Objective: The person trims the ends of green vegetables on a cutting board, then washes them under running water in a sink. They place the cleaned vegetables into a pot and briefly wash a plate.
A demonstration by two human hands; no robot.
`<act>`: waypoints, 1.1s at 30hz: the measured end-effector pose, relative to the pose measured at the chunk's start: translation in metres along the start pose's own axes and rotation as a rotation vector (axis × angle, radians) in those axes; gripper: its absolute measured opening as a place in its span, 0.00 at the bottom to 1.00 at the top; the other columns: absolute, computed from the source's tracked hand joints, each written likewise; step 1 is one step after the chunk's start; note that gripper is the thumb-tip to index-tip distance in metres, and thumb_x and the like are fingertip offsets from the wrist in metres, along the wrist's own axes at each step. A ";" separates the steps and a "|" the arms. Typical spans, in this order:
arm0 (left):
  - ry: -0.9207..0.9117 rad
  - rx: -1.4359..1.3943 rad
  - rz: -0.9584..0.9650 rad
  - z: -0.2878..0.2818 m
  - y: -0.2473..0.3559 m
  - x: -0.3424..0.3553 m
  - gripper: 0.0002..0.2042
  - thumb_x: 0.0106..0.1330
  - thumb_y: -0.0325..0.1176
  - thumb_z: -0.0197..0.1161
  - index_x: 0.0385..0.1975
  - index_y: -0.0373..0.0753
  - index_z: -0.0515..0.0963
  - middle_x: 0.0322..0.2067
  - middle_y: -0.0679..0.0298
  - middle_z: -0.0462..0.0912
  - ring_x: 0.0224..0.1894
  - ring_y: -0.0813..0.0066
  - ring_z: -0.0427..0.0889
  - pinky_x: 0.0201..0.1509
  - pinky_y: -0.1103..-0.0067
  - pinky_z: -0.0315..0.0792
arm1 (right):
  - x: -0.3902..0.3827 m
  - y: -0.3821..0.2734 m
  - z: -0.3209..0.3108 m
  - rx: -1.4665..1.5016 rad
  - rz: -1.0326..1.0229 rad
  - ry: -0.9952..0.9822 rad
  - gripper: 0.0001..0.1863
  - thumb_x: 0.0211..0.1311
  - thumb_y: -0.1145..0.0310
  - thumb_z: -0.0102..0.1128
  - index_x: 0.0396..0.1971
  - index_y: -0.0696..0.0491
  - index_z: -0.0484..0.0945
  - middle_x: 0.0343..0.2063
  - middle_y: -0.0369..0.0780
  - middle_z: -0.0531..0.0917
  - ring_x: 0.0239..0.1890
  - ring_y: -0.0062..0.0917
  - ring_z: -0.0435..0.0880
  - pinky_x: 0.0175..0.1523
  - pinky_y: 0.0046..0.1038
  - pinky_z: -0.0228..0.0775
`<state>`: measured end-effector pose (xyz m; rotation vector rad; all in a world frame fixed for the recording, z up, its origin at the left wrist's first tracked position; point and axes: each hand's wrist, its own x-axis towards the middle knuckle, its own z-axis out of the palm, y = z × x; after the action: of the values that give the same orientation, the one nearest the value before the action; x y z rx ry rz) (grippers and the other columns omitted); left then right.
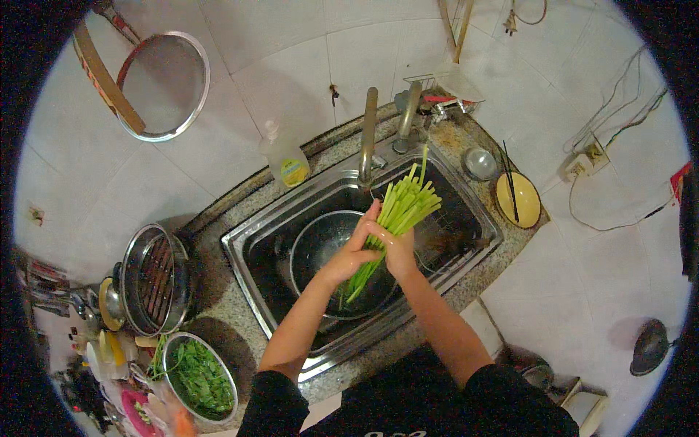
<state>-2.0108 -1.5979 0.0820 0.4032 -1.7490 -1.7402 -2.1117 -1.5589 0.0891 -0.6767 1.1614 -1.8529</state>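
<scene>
A bunch of light green leafy-vegetable stalks (408, 198) is held slanted over the sink, cut ends toward the upper right. My right hand (397, 251) is wrapped round its middle. My left hand (353, 256) grips the bunch from the left side, its fingers against the stalks and meeting the right hand. The lower ends of the stalks hang over a large round basin (298, 266) in the sink. My palms and some fingertips are hidden by the bunch.
The steel sink (251, 295) has two taps, one tap (370, 131) beside the stalks. A soap bottle (284, 156) stands behind. Right are a glass bowl (480, 164) and yellow bowl (528, 200) with chopsticks (509, 178). Left are a steel pot (129, 273) and a bowl of leaves (200, 379).
</scene>
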 end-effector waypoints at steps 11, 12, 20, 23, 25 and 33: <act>-0.140 0.277 -0.114 0.004 0.025 0.022 0.52 0.34 0.22 0.66 0.58 0.45 0.35 0.52 0.58 0.59 0.54 0.69 0.58 0.57 0.75 0.51 | -0.006 0.007 -0.013 -0.063 -0.038 -0.109 0.33 0.34 0.74 0.65 0.45 0.58 0.60 0.41 0.40 0.71 0.42 0.24 0.71 0.47 0.26 0.62; -0.173 0.379 -0.110 -0.002 0.016 0.021 0.49 0.34 0.22 0.66 0.57 0.44 0.41 0.51 0.58 0.61 0.53 0.70 0.59 0.56 0.76 0.52 | -0.006 0.006 -0.013 -0.013 -0.057 -0.139 0.34 0.33 0.74 0.66 0.45 0.58 0.59 0.42 0.40 0.70 0.43 0.24 0.70 0.48 0.27 0.61; 0.033 0.165 -0.080 0.010 -0.001 0.018 0.22 0.39 0.24 0.63 0.39 0.33 0.68 0.37 0.62 0.73 0.40 0.74 0.71 0.44 0.78 0.65 | 0.006 0.001 -0.023 -0.217 -0.104 -0.145 0.42 0.26 0.69 0.70 0.46 0.56 0.55 0.43 0.41 0.67 0.46 0.26 0.67 0.52 0.27 0.58; 0.112 0.069 -0.185 0.015 0.004 0.018 0.24 0.39 0.23 0.65 0.40 0.33 0.67 0.39 0.63 0.72 0.41 0.74 0.71 0.45 0.78 0.65 | 0.010 -0.004 -0.022 -0.251 -0.057 -0.171 0.42 0.25 0.68 0.71 0.45 0.56 0.56 0.41 0.42 0.69 0.46 0.26 0.67 0.51 0.27 0.59; 0.146 0.086 -0.200 0.021 -0.001 0.022 0.26 0.38 0.23 0.66 0.42 0.34 0.66 0.40 0.63 0.71 0.41 0.75 0.71 0.46 0.79 0.65 | 0.010 -0.030 -0.022 -0.235 -0.064 -0.162 0.42 0.26 0.68 0.71 0.46 0.57 0.55 0.39 0.42 0.70 0.46 0.26 0.68 0.51 0.27 0.59; 0.146 0.151 -0.336 0.023 0.008 0.038 0.29 0.36 0.32 0.68 0.42 0.35 0.66 0.39 0.64 0.72 0.41 0.73 0.70 0.46 0.77 0.64 | 0.031 -0.026 -0.045 -0.337 -0.096 -0.417 0.27 0.34 0.63 0.64 0.38 0.56 0.68 0.39 0.43 0.71 0.43 0.36 0.69 0.50 0.32 0.57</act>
<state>-2.0526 -1.6027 0.0995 0.9126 -1.7887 -1.7535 -2.1725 -1.5586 0.0940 -1.2614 1.1802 -1.5016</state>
